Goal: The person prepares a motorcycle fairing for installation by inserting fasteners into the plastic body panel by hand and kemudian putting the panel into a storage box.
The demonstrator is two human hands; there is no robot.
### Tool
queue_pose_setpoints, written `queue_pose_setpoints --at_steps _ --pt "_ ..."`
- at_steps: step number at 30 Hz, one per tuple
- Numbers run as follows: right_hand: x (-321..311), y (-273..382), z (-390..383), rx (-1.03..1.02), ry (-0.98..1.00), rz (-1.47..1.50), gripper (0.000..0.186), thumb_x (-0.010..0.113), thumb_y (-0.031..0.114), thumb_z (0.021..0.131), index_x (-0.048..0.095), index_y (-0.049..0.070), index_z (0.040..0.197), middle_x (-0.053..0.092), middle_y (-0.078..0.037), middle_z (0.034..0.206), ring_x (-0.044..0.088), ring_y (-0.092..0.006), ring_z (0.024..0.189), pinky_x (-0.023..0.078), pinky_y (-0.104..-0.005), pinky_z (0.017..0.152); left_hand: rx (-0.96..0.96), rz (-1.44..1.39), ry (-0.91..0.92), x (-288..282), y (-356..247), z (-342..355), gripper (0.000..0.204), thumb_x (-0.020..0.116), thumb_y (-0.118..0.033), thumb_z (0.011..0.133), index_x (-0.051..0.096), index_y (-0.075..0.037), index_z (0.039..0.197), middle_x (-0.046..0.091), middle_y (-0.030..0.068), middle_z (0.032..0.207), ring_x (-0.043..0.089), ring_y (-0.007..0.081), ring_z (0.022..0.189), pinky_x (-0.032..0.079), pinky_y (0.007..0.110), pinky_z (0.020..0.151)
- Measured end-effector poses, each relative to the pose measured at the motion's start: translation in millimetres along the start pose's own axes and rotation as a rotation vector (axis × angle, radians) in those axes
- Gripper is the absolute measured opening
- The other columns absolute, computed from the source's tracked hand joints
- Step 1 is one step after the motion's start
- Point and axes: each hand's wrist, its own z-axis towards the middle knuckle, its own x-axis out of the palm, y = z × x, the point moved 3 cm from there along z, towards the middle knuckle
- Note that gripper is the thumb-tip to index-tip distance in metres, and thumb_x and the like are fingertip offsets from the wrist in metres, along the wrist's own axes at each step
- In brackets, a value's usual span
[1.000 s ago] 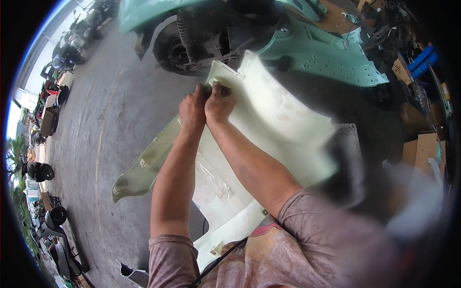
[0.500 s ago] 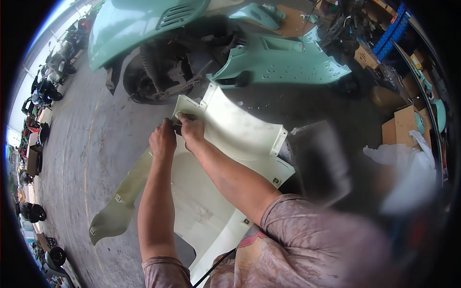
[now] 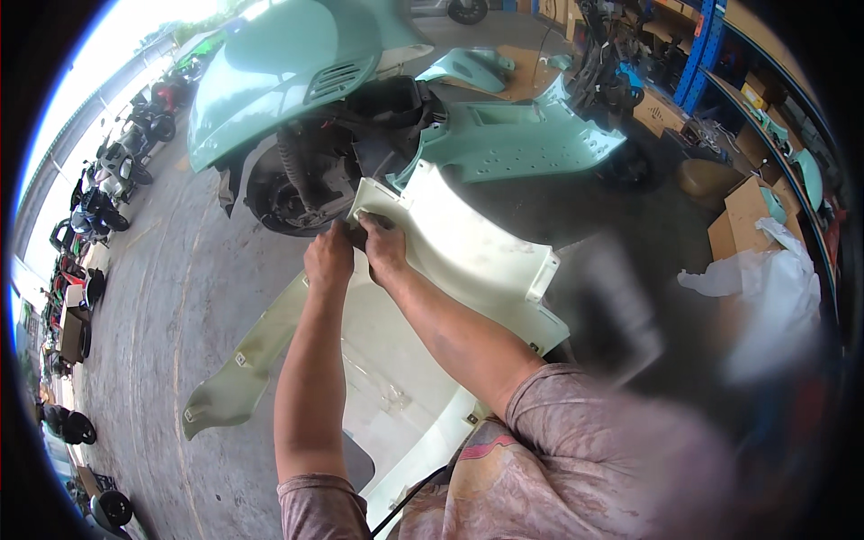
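A large cream-coloured plastic scooter body panel [image 3: 468,236] lies in front of me and reaches down toward my body. Its inner face is up, with mounting tabs and small metal clips along the edges. Both hands meet at its upper left corner. My right hand [image 3: 384,247] is closed on that corner, thumb laid along the inner face. Close beside it, my left hand [image 3: 329,258] is closed at the panel's edge, with its fingertips pressed together. Whatever sits between its fingers is hidden. A long curved arm of the panel [image 3: 236,393] sticks out to the lower left.
Beyond the panel stands a partly stripped scooter with a mint-green body [image 3: 279,76] and mint floor section [image 3: 513,139]. To the right are an open cardboard box [image 3: 742,220], white plastic wrapping [image 3: 765,297] and a blue shelf post [image 3: 697,58]. Parked motorbikes [image 3: 117,171] line the left.
My view has tilted up and shifted slightly, so the scene sits a little lower and to the right. Both hands keep the same place at the panel's corner.
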Motion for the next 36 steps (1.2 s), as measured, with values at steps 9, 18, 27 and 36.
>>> queue_pose_setpoints --at_steps 9,18,27,36 --pt "-7.1 18.1 -4.8 -0.143 -0.137 -0.185 0.029 0.063 0.018 0.084 0.063 -0.008 0.095 0.066 -0.012 0.089 0.061 -0.0194 0.077 0.047 -0.0321 0.072 -0.002 0.008 0.030 -14.1 -22.9 -5.3 0.018 0.043 -0.019 0.091 0.057 -0.011 0.101 0.068 0.0175 0.088 0.066 0.0373 0.085 0.053 0.048 0.071" --pt "-0.4 40.5 -38.9 0.007 -0.258 -0.213 0.021 0.064 0.014 0.083 0.061 -0.004 0.093 0.064 -0.014 0.091 0.065 -0.0227 0.074 0.055 -0.0342 0.067 0.019 0.076 -0.023 -10.6 -11.2 -10.5 0.018 0.043 -0.020 0.092 0.058 -0.011 0.098 0.067 0.0180 0.085 0.066 0.0374 0.081 0.053 0.049 0.069" --pt "-7.7 30.0 -33.6 -0.124 0.017 -0.112 0.021 0.058 0.014 0.086 0.058 -0.005 0.096 0.063 -0.015 0.090 0.065 -0.0255 0.074 0.058 -0.0380 0.070 0.011 0.050 -0.050 -11.7 -13.1 -6.7 0.016 0.045 -0.018 0.089 0.056 -0.010 0.097 0.067 0.0180 0.080 0.066 0.0386 0.076 0.052 0.049 0.066" --pt "-29.4 11.7 -1.5 -0.302 -0.009 -0.497 0.034 0.050 0.026 0.090 0.056 -0.007 0.086 0.062 -0.021 0.083 0.062 -0.0309 0.076 0.047 -0.0407 0.068 -0.016 0.071 -0.010 -2.0 -13.8 1.7 0.016 0.045 -0.023 0.092 0.054 -0.010 0.095 0.066 0.0195 0.080 0.065 0.0400 0.078 0.051 0.050 0.066"
